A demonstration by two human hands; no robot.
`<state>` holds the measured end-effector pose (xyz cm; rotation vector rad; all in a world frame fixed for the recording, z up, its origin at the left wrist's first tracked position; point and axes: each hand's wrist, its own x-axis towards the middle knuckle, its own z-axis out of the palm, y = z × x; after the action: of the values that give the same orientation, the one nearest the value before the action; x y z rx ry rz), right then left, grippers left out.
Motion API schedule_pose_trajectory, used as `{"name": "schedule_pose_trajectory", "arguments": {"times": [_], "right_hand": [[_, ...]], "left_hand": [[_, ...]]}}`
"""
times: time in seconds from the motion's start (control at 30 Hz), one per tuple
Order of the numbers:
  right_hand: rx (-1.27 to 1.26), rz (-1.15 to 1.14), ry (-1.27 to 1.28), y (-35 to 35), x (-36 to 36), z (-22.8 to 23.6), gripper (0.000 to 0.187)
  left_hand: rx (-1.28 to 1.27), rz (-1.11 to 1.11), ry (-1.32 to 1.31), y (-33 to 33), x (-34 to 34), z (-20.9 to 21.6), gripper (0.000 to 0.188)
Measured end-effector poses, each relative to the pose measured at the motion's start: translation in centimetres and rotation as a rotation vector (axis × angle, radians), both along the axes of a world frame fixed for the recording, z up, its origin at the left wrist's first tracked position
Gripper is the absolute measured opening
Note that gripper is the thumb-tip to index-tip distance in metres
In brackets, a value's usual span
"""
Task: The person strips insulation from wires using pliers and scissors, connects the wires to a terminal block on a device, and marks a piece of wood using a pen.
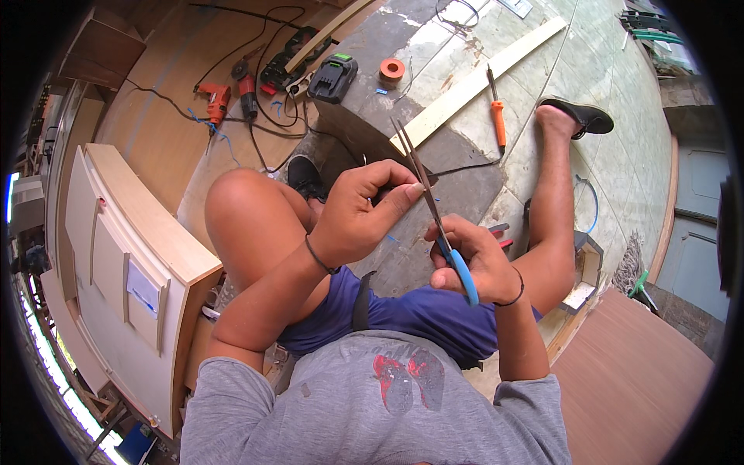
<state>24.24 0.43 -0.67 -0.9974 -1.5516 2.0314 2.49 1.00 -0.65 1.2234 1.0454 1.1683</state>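
Note:
My right hand (479,260) is wrapped round a pair of scissors (457,267) with light blue handles. Their long dark blades point up and away, with the tips slightly apart. Thumb and forefinger pinched together, my left hand (368,203) is right against the blades. Whatever lies between those fingers is too small to make out. Just beyond the hands, a soldering iron (498,124) with an orange handle rests on the grey block, its dark cord running back toward my left. Pliers (502,236) with red and black handles lie partly hidden behind my right hand.
A pale wood strip (480,85) lies across the grey surface, near an orange tape roll (391,70) and a black battery pack (333,77). Further left are an orange drill (215,102), a red grinder (246,91) and tangled cords. A white cabinet panel (128,287) stands at left.

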Motion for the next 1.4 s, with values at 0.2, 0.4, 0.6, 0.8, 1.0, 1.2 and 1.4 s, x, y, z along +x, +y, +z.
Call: {"name": "schedule_pose_trajectory", "arguments": {"times": [0.2, 0.4, 0.6, 0.8, 1.0, 1.2, 1.4], "right_hand": [[0.072, -0.014, 0.020, -0.1, -0.3, -0.1, 0.051], [0.094, 0.004, -0.044, 0.0, -0.1, 0.0, 0.051], [0.040, 0.004, -0.059, -0.2, 0.1, -0.4, 0.050], [0.049, -0.020, 0.032, 0.1, -0.1, -0.4, 0.045], [-0.023, -0.157, -0.123, 0.0, -0.9, 0.4, 0.041], [0.009, -0.442, -0.084, 0.6, -2.2, 1.1, 0.041], [0.117, -0.578, 0.006, 1.4, -3.3, 1.1, 0.043]], "left_hand": [[0.009, 0.005, 0.029, 0.0, 0.0, -0.4, 0.013], [0.002, 0.013, 0.041, -0.1, 0.0, -0.3, 0.012], [-0.012, 0.020, 0.030, -0.1, 0.3, -0.3, 0.011], [-0.038, 0.010, 0.014, 0.1, 0.1, -0.3, 0.013], [-0.282, -0.033, -0.203, 0.7, -0.2, -0.3, 0.014], [-0.638, -0.173, -0.630, 1.2, -0.7, -0.7, 0.025], [-0.546, -0.086, -0.417, 0.7, 0.0, -1.5, 0.038]]}}
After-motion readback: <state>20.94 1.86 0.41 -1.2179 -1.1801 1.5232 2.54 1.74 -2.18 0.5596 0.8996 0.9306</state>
